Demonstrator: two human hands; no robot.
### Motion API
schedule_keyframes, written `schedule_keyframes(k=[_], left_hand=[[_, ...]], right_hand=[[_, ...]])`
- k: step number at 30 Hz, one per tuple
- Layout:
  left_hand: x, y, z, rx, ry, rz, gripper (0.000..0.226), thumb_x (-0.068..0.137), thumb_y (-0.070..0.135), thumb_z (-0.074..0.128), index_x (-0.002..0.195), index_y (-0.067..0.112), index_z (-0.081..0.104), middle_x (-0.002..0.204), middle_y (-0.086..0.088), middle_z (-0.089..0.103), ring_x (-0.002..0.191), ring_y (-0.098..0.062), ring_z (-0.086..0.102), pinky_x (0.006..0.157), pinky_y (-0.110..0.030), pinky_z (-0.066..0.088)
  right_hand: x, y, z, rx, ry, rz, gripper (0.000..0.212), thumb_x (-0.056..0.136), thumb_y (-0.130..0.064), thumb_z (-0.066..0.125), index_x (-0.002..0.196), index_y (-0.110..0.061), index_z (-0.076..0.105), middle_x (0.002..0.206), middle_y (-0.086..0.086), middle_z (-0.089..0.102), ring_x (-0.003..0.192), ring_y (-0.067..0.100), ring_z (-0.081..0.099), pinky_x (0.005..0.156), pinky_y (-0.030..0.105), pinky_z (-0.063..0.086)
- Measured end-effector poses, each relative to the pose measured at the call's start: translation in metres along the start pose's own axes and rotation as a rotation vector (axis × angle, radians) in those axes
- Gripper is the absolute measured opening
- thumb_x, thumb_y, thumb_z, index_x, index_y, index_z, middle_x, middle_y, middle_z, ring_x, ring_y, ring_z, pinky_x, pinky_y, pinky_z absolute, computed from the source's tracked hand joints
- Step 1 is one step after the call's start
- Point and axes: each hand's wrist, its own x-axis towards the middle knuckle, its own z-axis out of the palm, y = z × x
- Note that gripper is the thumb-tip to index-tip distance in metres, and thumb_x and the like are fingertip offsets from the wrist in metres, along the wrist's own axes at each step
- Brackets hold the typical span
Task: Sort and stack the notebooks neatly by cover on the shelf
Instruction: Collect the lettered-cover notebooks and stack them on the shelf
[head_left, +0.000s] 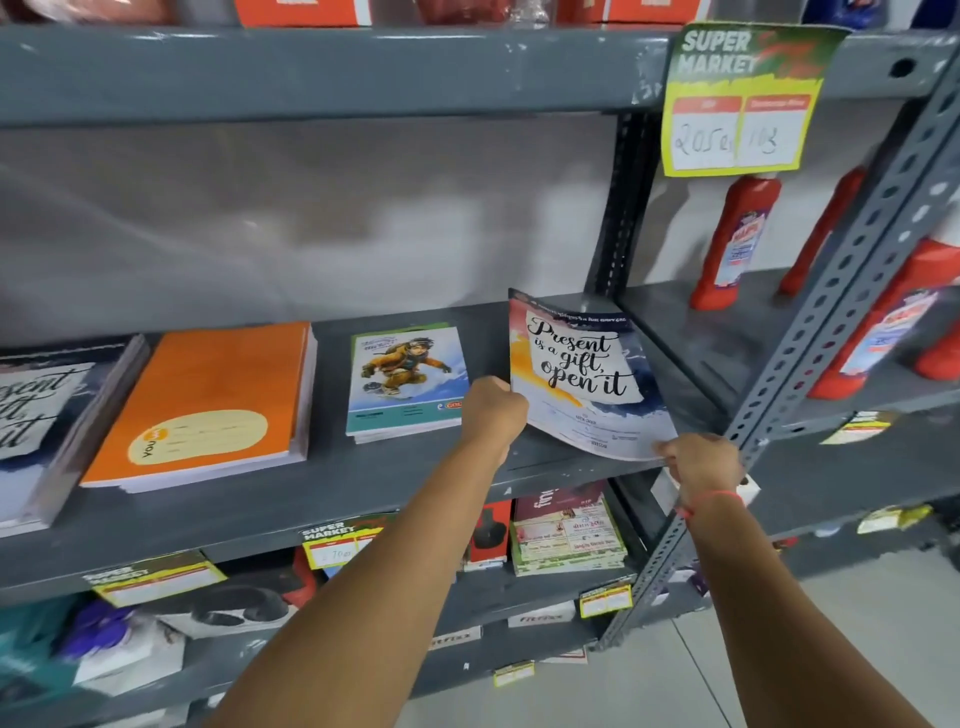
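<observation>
Both bare forearms reach up to the grey metal shelf (363, 483). Left hand (493, 410) and right hand (704, 462) each close their grip on the thin "Present is a gift, open it" notebook (587, 379), tilted above the shelf's right end, beside the snowboarder-cover notebook stack (408, 382) and orange notebook stack (208, 405).

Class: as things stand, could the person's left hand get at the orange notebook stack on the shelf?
Probably not yet: the left hand is gripping the lettered notebook; the orange notebook stack lies unobstructed.
</observation>
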Motion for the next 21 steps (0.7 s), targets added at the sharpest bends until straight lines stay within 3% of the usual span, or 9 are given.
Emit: schedule_keyframes(k=[3,7,11,15,18,20,21], left_hand=[[0.000,0.001,-0.025,-0.020,0.040,0.047,0.036,0.079,-0.005,0.049,0.052,0.017,0.039,0.077,-0.011,0.050,0.078,-0.022,0.046,0.067,-0.029,0.034],[-0.001,-0.002,-0.078,-0.047,0.101,0.126,0.026,0.075,-0.007,0.047,0.059,0.014,0.052,0.077,-0.013,0.054,0.073,-0.021,0.048,0.063,-0.029,0.034],[-0.007,-0.017,-0.170,-0.057,0.225,0.162,0.017,0.073,-0.003,0.052,0.067,0.006,0.064,0.075,-0.012,0.061,0.075,-0.023,0.050,0.063,-0.027,0.038],[-0.021,-0.052,-0.275,-0.036,0.314,0.158,0.005,0.062,0.011,0.056,0.058,0.013,0.055,0.071,-0.007,0.056,0.072,-0.018,0.051,0.067,-0.027,0.039],[-0.029,-0.090,-0.368,-0.040,0.391,0.090,0.007,0.063,0.007,0.061,0.060,0.011,0.058,0.065,-0.003,0.055,0.067,-0.015,0.056,0.070,-0.026,0.048],[-0.034,-0.114,-0.420,-0.095,0.432,0.071,0.018,0.061,0.002,0.059,0.050,0.014,0.052,0.058,-0.003,0.050,0.070,-0.022,0.049,0.069,-0.035,0.047],[-0.036,-0.129,-0.450,-0.110,0.467,0.057,0.029,0.066,-0.003,0.058,0.048,0.016,0.046,0.058,-0.002,0.047,0.068,-0.022,0.045,0.065,-0.032,0.044]], right_hand=[[-0.018,-0.014,0.009,0.083,-0.025,-0.054,0.015,0.072,-0.007,0.069,0.083,-0.010,0.060,0.061,0.001,0.046,0.052,0.017,0.040,0.049,0.026,0.035],[-0.057,-0.040,0.037,0.148,-0.044,-0.161,0.009,0.073,-0.001,0.065,0.079,-0.008,0.065,0.068,0.007,0.058,0.050,0.017,0.048,0.056,0.024,0.042],[-0.123,-0.065,0.094,0.231,-0.181,-0.202,0.022,0.065,0.002,0.067,0.054,-0.014,0.055,0.033,-0.003,0.050,0.019,0.003,0.034,0.030,0.015,0.033],[-0.203,-0.073,0.166,0.247,-0.314,-0.258,0.030,0.064,0.004,0.069,0.050,-0.015,0.050,0.041,0.001,0.047,0.033,0.009,0.036,0.044,0.023,0.031],[-0.274,-0.071,0.232,0.245,-0.432,-0.271,0.031,0.064,0.004,0.067,0.050,-0.015,0.046,0.028,-0.006,0.046,0.025,0.004,0.035,0.035,0.019,0.031],[-0.317,-0.066,0.271,0.233,-0.473,-0.287,0.027,0.061,0.001,0.069,0.053,-0.017,0.050,0.043,0.000,0.054,0.038,0.010,0.044,0.042,0.022,0.035],[-0.341,-0.063,0.293,0.208,-0.498,-0.304,0.026,0.061,-0.001,0.070,0.054,-0.018,0.051,0.052,0.003,0.055,0.047,0.014,0.045,0.048,0.026,0.036]])
